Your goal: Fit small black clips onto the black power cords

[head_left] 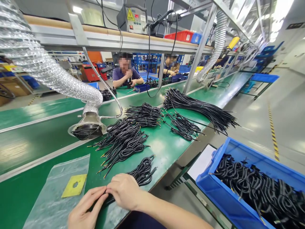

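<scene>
At the near edge of the green bench, my left hand and my right hand meet fingertip to fingertip over a coiled black cable bundle. Both hands are closed on its near end, thumbs and fingers pinched together. Whatever small piece may lie between the fingertips is hidden. The looped end of the bundle sticks out beyond my right hand, resting on the bench. Left of my hands lies a clear plastic bag with a yellow square pad that has a hole in it.
Coiled cable bundles lie ahead, with long straight cables farther back. A blue bin of black cables stands at right. A fume duct with a fan hood hangs at left. A co-worker sits across the line.
</scene>
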Motion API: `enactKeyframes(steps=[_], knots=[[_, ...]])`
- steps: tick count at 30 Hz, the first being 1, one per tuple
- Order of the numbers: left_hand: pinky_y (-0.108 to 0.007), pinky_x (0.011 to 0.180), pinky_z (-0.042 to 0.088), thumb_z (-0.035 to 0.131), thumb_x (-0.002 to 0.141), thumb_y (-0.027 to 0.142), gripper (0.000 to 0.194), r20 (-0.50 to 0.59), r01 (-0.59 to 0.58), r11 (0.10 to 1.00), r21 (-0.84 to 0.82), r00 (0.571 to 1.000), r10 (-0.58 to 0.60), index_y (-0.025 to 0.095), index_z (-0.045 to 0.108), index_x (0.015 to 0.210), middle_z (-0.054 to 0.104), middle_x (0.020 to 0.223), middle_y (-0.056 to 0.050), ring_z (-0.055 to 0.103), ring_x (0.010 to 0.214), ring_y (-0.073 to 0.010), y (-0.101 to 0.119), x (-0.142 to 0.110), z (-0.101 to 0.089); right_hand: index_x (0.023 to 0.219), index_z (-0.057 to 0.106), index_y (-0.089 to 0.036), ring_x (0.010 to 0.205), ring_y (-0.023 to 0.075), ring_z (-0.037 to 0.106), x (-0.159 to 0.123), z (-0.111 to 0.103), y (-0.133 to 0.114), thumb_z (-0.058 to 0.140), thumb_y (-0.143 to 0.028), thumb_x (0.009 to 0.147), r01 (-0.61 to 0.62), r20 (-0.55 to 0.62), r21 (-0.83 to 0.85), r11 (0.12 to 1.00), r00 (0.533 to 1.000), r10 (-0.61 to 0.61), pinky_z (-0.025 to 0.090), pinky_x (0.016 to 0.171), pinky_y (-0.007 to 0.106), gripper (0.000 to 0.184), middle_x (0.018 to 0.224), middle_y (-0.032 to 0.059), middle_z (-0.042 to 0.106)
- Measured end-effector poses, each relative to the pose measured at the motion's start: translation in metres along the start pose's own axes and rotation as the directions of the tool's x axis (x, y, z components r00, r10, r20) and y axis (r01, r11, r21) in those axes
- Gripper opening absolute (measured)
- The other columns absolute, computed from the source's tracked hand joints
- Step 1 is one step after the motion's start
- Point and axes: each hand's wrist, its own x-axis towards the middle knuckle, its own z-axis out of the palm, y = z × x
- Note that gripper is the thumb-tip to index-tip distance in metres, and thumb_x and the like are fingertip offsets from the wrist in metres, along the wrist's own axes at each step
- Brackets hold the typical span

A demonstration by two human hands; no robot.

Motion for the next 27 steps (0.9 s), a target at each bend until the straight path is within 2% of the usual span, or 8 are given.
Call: enactKeyframes(steps=[3, 6, 10, 13, 16, 21, 25, 27], knots=[[-0.025, 0.071, 0.061, 0.065, 0.080, 0.056, 0.033, 0.001, 0.052, 0.999, -0.001, 0.999, -0.052, 0.026, 0.078, 0.079, 0.076, 0.086, -0.002, 0.073, 0.075, -0.0187, -0.004, -0.002, 0.002, 0.086, 0.070, -0.018, 0.072, 0.0145, 0.059, 0.004, -0.007, -0.001, 0.052, -0.027, 0.097, -0.020, 0.027, -0.002, 1.000, 0.999, 0.020, 0.045, 0.069, 0.026, 0.023, 0.075, 0.0005, 0.068], [-0.030, 0.078, 0.060, 0.066, 0.079, 0.054, 0.032, 0.007, 0.132, 0.991, 0.024, 0.991, -0.132, 0.025, 0.077, 0.088, 0.075, 0.096, -0.003, 0.072, 0.085, -0.0208, -0.009, -0.004, 0.000, 0.106, 0.067, -0.017, 0.087, 0.0170, 0.062, 0.004, -0.029, 0.001, 0.055, -0.033, 0.096, -0.026, 0.041, 0.030, 0.999, 0.999, 0.024, 0.047, 0.079, 0.028, 0.022, 0.094, 0.0038, 0.071], [-0.040, 0.092, 0.055, 0.068, 0.078, 0.050, 0.037, -0.037, 0.225, 0.973, 0.051, 0.974, -0.223, 0.023, 0.073, 0.103, 0.072, 0.108, -0.006, 0.068, 0.098, -0.0239, -0.008, -0.009, -0.006, 0.138, 0.049, -0.019, 0.118, 0.0252, 0.054, -0.012, -0.071, 0.023, 0.072, -0.060, 0.075, -0.077, 0.050, 0.129, 0.989, 0.996, 0.071, 0.043, 0.100, 0.039, 0.078, 0.130, 0.0124, 0.059], [-0.041, 0.097, 0.052, 0.065, 0.083, 0.046, 0.034, -0.115, 0.247, 0.967, 0.057, 0.964, -0.240, 0.021, 0.071, 0.106, 0.071, 0.112, -0.008, 0.065, 0.106, -0.0240, -0.004, -0.010, -0.008, 0.138, 0.049, -0.022, 0.123, 0.0292, 0.050, -0.029, -0.085, 0.048, 0.082, -0.061, 0.060, -0.115, 0.178, 0.116, 0.987, 0.980, 0.093, 0.039, 0.105, 0.045, 0.094, 0.132, 0.0133, 0.056], [-0.039, 0.093, 0.052, 0.061, 0.087, 0.043, 0.029, -0.137, 0.229, 0.972, 0.057, 0.966, -0.220, 0.021, 0.072, 0.101, 0.071, 0.107, -0.007, 0.065, 0.104, -0.0229, -0.001, -0.010, -0.011, 0.124, 0.059, -0.020, 0.108, 0.0291, 0.056, -0.043, -0.083, 0.057, 0.086, -0.053, 0.060, -0.132, 0.206, 0.018, 0.991, 0.970, 0.125, 0.045, 0.095, 0.046, 0.078, 0.116, 0.0122, 0.062], [-0.032, 0.082, 0.055, 0.063, 0.084, 0.044, 0.022, -0.188, 0.121, 0.989, 0.091, 0.977, -0.102, 0.024, 0.074, 0.086, 0.074, 0.093, -0.003, 0.070, 0.087, -0.0206, -0.005, -0.015, -0.012, 0.102, 0.061, -0.018, 0.087, 0.0243, 0.058, -0.063, -0.066, 0.048, 0.082, -0.038, 0.067, -0.135, 0.127, -0.074, 0.988, 0.981, 0.144, 0.049, 0.078, 0.038, 0.046, 0.094, 0.0069, 0.064], [-0.031, 0.078, 0.056, 0.063, 0.082, 0.046, 0.024, -0.248, 0.084, 0.991, 0.101, 0.967, -0.057, 0.025, 0.073, 0.082, 0.074, 0.090, -0.002, 0.070, 0.082, -0.0209, -0.011, -0.016, -0.011, 0.096, 0.059, -0.021, 0.080, 0.0212, 0.060, -0.070, -0.072, 0.057, 0.071, -0.023, 0.065, -0.240, -0.065, -0.060, 0.969, 0.970, 0.236, 0.049, 0.072, 0.032, 0.033, 0.087, 0.0036, 0.064], [-0.032, 0.084, 0.054, 0.062, 0.082, 0.048, 0.026, -0.282, 0.122, 0.986, 0.116, 0.956, -0.085, 0.025, 0.073, 0.086, 0.074, 0.095, -0.003, 0.069, 0.087, -0.0216, -0.010, -0.016, -0.012, 0.097, 0.059, -0.021, 0.078, 0.0208, 0.061, -0.073, -0.092, 0.069, 0.065, -0.021, 0.068, -0.331, -0.238, -0.033, 0.943, 0.919, 0.314, 0.049, 0.069, 0.031, 0.029, 0.087, 0.0042, 0.065]])
